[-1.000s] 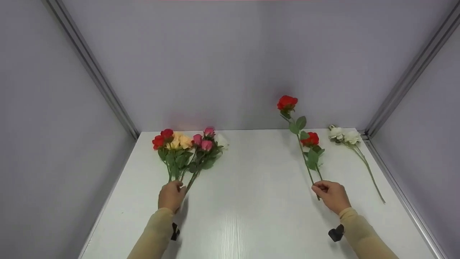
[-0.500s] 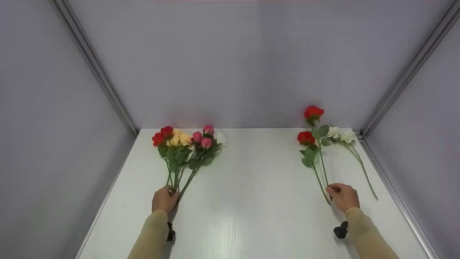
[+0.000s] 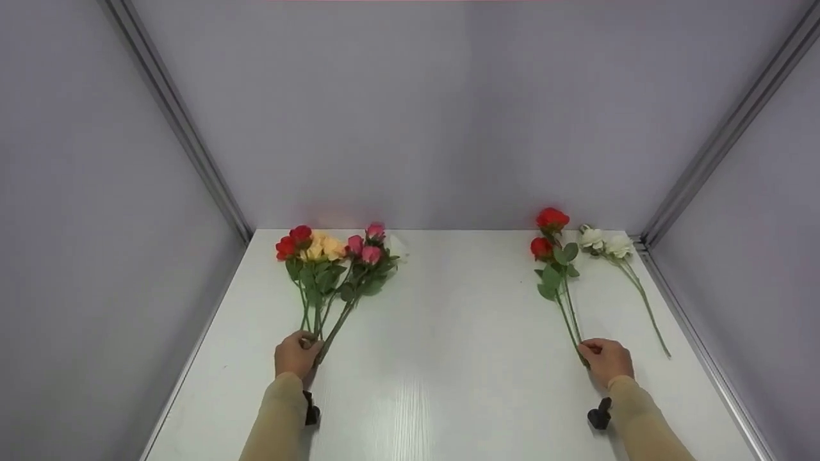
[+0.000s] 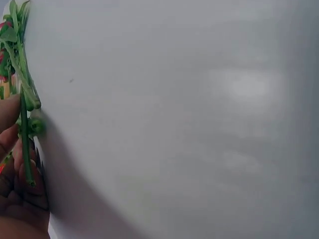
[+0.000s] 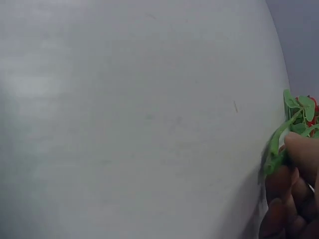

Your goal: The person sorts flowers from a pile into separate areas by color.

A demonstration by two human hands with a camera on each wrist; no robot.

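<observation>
On the left of the head view, my left hand (image 3: pixel 296 357) grips a bunch of artificial flower stems near their lower ends. Its blooms are red roses (image 3: pixel 294 242), yellow roses (image 3: pixel 323 248) and pink roses (image 3: pixel 371 255), with a white bloom (image 3: pixel 396 246) partly hidden behind. In the left wrist view the cut stem ends (image 4: pixel 31 149) stick out between thumb and fingers. My right hand (image 3: pixel 608 363) pinches the stem end of a red rose (image 3: pixel 552 219). Close beside this rose lies a second red rose (image 3: pixel 541 248), their stems running together at my fingertips. Green stem ends (image 5: pixel 274 154) show there in the right wrist view.
White flowers (image 3: pixel 619 246) on a long stem lie at the back right of the white table (image 3: pixel 442 333). Grey panels (image 3: pixel 423 115) enclose the back and both sides, joined by metal corner posts (image 3: pixel 186 128). A black wrist camera (image 3: pixel 599 415) hangs from my right sleeve.
The upper red rose swings right, then lowers beside the other red rose. My right hand shifts right and slightly nearer. My left hand moves nearer, lower on the bunch's stems.
</observation>
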